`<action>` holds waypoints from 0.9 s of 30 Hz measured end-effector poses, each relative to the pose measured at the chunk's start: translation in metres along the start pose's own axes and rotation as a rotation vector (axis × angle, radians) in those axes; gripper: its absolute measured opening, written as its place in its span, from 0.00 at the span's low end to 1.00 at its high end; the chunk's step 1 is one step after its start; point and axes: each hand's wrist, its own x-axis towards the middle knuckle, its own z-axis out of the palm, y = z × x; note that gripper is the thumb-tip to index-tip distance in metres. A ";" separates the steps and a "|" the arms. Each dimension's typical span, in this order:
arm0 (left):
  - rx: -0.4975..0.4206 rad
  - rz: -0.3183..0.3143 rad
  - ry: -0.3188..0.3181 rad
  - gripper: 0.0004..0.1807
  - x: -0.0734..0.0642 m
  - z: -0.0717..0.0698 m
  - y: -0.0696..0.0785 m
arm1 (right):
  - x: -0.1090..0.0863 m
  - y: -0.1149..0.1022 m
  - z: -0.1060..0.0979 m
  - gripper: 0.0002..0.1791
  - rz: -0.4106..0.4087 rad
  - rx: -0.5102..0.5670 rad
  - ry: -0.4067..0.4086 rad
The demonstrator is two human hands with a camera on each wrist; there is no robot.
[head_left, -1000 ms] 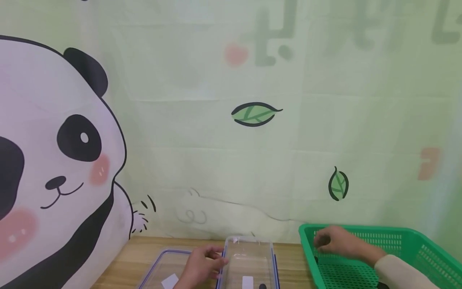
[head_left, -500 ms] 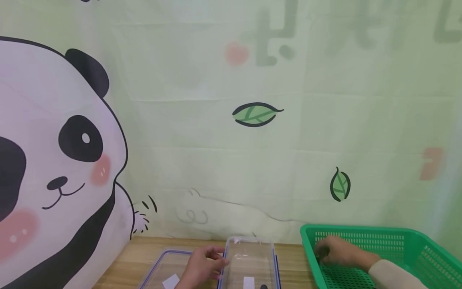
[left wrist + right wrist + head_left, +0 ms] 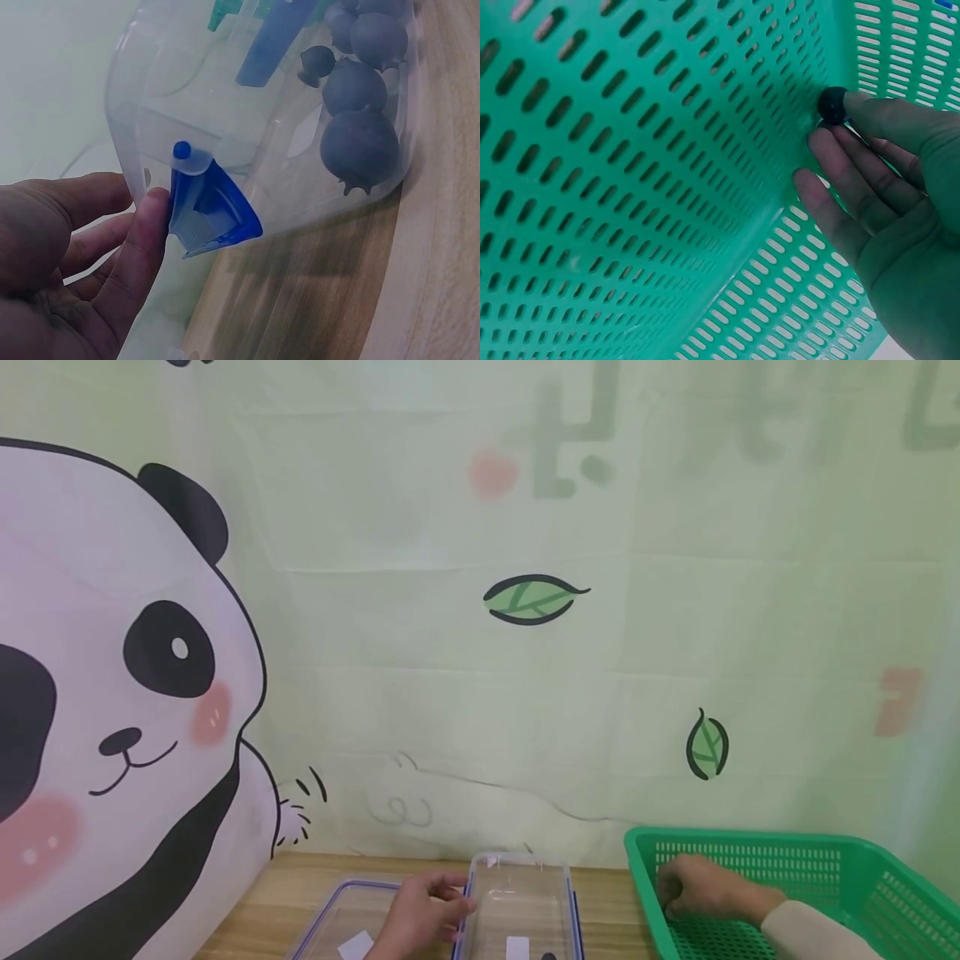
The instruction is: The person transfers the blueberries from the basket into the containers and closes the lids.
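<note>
My left hand [image 3: 423, 910] is at the left rim of a clear plastic box [image 3: 517, 885] with blue clips. The left wrist view shows its thumb and fingers [image 3: 154, 217] pinching the wall beside a blue clip [image 3: 214, 210]. Several dark round berries [image 3: 360, 146] with crown-like tips lie in that box. Inside the green plastic basket [image 3: 637, 860], my right hand [image 3: 701, 885] reaches down by the left wall. Its thumb and forefinger pinch a dark round berry [image 3: 832, 105] in the right wrist view, close to the slotted wall; the other fingers are extended.
Left of the box lies another clear plastic container [image 3: 330, 910] with a blue edge and a white label [image 3: 356, 945]. Both stand on a wooden table [image 3: 607, 906]. Behind hangs a pale green cloth [image 3: 420, 693] with a printed panda [image 3: 172, 643].
My right hand has gone lower into the basket along its left wall and closed its fingertips on the dark berry. My left hand stays at the box rim.
</note>
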 end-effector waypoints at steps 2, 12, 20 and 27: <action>0.003 -0.008 0.004 0.18 0.000 0.000 0.000 | -0.001 -0.001 0.001 0.10 -0.011 -0.017 0.010; 0.021 -0.030 0.012 0.18 0.002 0.001 0.000 | -0.005 -0.022 -0.014 0.05 0.041 -0.003 0.053; 0.020 -0.022 0.008 0.17 0.002 0.001 0.000 | -0.039 -0.130 -0.051 0.04 -0.016 -0.008 0.237; 0.022 -0.027 0.013 0.17 0.002 0.001 0.000 | -0.052 -0.168 -0.065 0.08 0.005 -0.020 0.378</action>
